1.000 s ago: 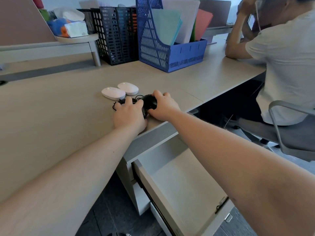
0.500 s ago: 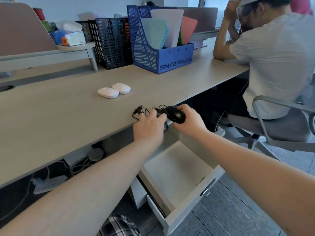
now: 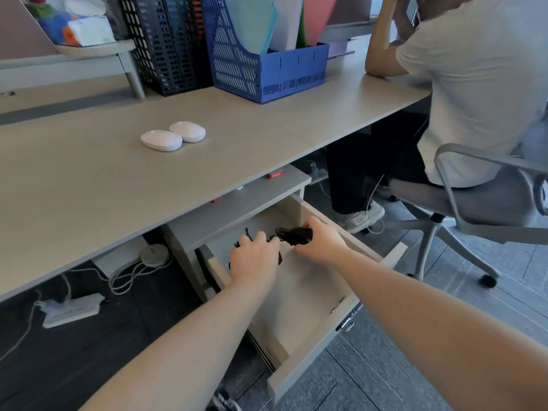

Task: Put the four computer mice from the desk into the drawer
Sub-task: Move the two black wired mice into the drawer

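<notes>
Meanwhile both white mice [image 3: 173,135] lie side-by-side, long axes left-right.

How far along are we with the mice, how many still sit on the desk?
Nothing looks released yet. In hand: the right hand holds a black wired mouse over the open drawer; the left hand covers another dark one, mostly hidden. Left: two white mice sit side by side on the desk.
</notes>
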`<state>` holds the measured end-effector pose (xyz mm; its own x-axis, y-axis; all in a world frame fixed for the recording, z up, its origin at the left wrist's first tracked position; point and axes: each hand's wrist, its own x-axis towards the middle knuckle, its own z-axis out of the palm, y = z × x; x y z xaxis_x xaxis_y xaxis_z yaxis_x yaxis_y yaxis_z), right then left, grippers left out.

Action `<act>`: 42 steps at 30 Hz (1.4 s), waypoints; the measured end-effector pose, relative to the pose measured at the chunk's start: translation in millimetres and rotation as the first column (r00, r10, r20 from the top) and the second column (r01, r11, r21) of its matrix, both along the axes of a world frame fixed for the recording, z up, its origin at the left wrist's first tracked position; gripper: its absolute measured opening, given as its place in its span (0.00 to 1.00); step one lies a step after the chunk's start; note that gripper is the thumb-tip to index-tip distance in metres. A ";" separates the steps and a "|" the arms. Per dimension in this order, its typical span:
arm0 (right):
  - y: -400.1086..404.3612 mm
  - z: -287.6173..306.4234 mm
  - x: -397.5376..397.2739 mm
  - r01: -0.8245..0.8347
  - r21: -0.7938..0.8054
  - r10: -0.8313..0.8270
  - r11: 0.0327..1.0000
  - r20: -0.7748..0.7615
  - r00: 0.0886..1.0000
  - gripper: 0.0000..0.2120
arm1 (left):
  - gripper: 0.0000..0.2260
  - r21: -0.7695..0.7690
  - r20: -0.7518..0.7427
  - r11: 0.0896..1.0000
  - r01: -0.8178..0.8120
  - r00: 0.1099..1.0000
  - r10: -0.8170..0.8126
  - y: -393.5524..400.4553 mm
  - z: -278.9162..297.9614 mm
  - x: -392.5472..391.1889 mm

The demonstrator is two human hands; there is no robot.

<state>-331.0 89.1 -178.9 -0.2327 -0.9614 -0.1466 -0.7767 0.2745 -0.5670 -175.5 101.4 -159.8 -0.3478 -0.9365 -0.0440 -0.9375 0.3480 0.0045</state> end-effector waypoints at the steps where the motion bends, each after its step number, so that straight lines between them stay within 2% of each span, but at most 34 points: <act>1: -5.5 -5.0 2.6 -0.006 0.010 0.006 1.000 0.010 1.000 0.21 | 0.15 -0.005 0.006 1.000 -0.004 1.000 0.004 -4.5 -5.8 -0.1; 6: -31.4 -25.4 15.8 -0.037 0.056 0.038 0.998 -0.003 0.999 0.22 | 0.15 0.005 0.051 1.000 0.012 0.999 -0.012 -22.3 -32.1 -0.9; 12: -46.9 -48.8 26.0 -0.098 0.104 0.109 0.990 -0.107 0.988 0.25 | 0.15 0.052 0.164 0.996 0.069 0.983 -0.077 -37.7 -60.0 3.8; 16: -49.2 -57.7 26.6 -0.113 0.118 0.128 0.987 -0.135 0.983 0.27 | 0.20 0.181 0.129 0.983 0.041 0.990 -0.065 -46.1 -65.8 2.8; 19: -48.3 -63.2 26.6 -0.136 0.158 0.158 0.978 -0.136 0.978 0.31 | 0.29 0.331 0.063 0.943 0.026 0.997 -0.049 -53.0 -71.7 4.1; 21: -46.9 -66.8 26.2 -0.146 0.202 0.176 0.969 -0.140 0.974 0.35 | 0.29 0.366 0.052 0.930 0.040 0.997 -0.063 -53.5 -73.1 4.4; 26: -44.7 -71.5 28.1 -0.152 0.218 0.182 0.964 -0.123 0.975 0.37 | 0.24 0.355 0.048 0.934 0.041 0.997 -0.062 -49.1 -72.6 3.1; 29: -41.5 -66.8 28.2 -0.171 0.213 0.205 0.962 -0.151 0.967 0.36 | 0.24 0.330 0.108 0.943 0.034 0.991 -0.074 -46.9 -65.6 2.6; 32: -39.6 -52.5 25.2 -0.180 0.183 0.221 0.967 -0.237 0.946 0.31 | 0.24 0.265 0.190 0.963 0.057 0.976 -0.110 -46.9 -53.6 5.5; 35: -39.8 -33.1 23.6 -0.153 0.151 0.188 0.977 -0.256 0.948 0.23 | 0.20 0.194 0.241 0.975 0.104 0.959 -0.150 -50.9 -39.6 8.6; 38: -37.8 -8.1 26.5 -0.162 0.095 0.182 0.982 -0.263 0.947 0.15 | 0.14 0.166 0.178 0.976 0.143 0.969 -0.172 -52.6 -16.5 11.0; 42: -34.3 22.3 33.7 -0.165 -0.180 0.105 0.970 -0.301 0.948 0.12 | 0.08 0.033 -0.038 0.973 0.227 0.974 -0.225 -51.1 20.9 14.3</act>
